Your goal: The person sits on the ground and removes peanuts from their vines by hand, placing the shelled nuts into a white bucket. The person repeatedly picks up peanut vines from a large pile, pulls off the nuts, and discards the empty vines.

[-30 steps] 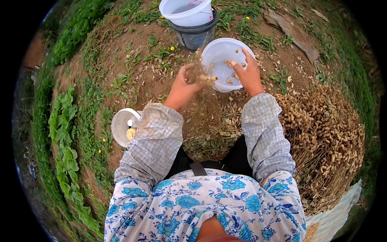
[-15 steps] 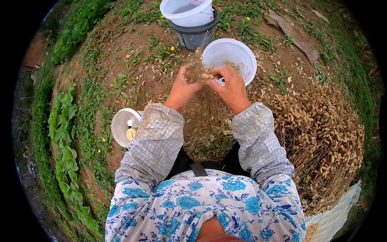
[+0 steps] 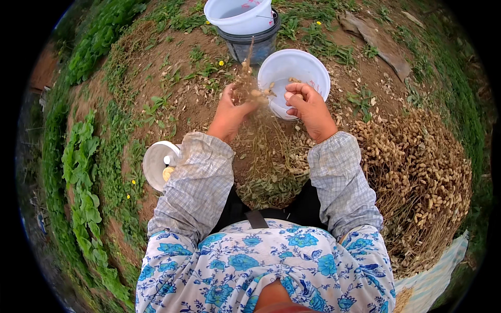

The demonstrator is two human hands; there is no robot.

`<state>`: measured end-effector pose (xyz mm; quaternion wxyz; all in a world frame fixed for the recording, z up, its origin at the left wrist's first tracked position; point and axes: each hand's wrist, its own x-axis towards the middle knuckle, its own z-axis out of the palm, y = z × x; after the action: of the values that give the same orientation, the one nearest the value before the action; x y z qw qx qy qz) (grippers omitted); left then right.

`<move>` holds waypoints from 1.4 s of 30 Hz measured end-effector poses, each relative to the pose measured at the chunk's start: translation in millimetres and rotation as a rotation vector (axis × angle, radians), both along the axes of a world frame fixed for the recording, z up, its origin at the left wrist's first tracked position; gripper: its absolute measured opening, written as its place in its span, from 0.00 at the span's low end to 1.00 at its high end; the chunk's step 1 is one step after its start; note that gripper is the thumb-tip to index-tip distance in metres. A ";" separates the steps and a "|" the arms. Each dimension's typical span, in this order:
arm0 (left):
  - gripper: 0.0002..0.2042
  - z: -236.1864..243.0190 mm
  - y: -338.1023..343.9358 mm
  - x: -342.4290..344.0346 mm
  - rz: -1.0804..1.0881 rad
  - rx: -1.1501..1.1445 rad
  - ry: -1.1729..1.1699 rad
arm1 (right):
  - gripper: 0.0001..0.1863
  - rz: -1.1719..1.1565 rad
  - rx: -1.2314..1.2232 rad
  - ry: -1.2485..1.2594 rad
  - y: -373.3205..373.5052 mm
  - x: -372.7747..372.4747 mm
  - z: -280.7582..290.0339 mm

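Brown soil [image 3: 172,99] with patches of green weeds fills the background, and a row of leafy plants [image 3: 83,188] runs along the left side. On the right lies a big heap of pulled peanut plants [image 3: 422,177], with many pale pods on dry stems.

Between the knees of the person rests a smaller bunch of stems and leaves, the peanut plant [image 3: 263,156], and its top rises up between both hands. The left hand [image 3: 229,112] is closed around the upper part of this plant and holds it upright. The right hand [image 3: 308,107] is just beside it, with fingers curled together, and it pinches something small at the plant's top (probably a pod, but I cannot tell for sure).

Directly behind the hands stands a white bowl [image 3: 308,68] on the soil, and a few pods lie inside. Further back is a white bucket [image 3: 240,15], sitting in a dark bucket [image 3: 250,44]. Near the left elbow there is a small white container [image 3: 156,164] with something yellow in it.
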<state>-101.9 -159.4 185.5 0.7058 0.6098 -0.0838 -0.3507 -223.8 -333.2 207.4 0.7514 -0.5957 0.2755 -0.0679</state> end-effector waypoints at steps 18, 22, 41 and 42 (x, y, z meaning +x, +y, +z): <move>0.34 10.0 -1.8 -2.2 -0.026 -0.037 0.043 | 0.18 0.195 -0.810 -0.135 14.5 1.1 -3.2; 0.34 4.7 -1.3 -2.8 -0.045 0.014 0.014 | 0.19 0.363 -0.726 -0.043 18.6 -3.3 6.4; 0.29 17.2 8.4 10.4 -0.005 -0.101 0.255 | 0.26 -0.067 -1.058 -0.086 -35.4 0.8 -19.2; 0.30 16.4 8.8 11.2 -0.018 -0.088 0.258 | 0.27 -0.002 -0.949 -0.073 -35.7 -0.2 -23.5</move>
<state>-90.7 -150.6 201.9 0.7336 0.5274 -0.0130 -0.4284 -223.9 -368.9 183.8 0.4053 -0.8702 0.1878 -0.2078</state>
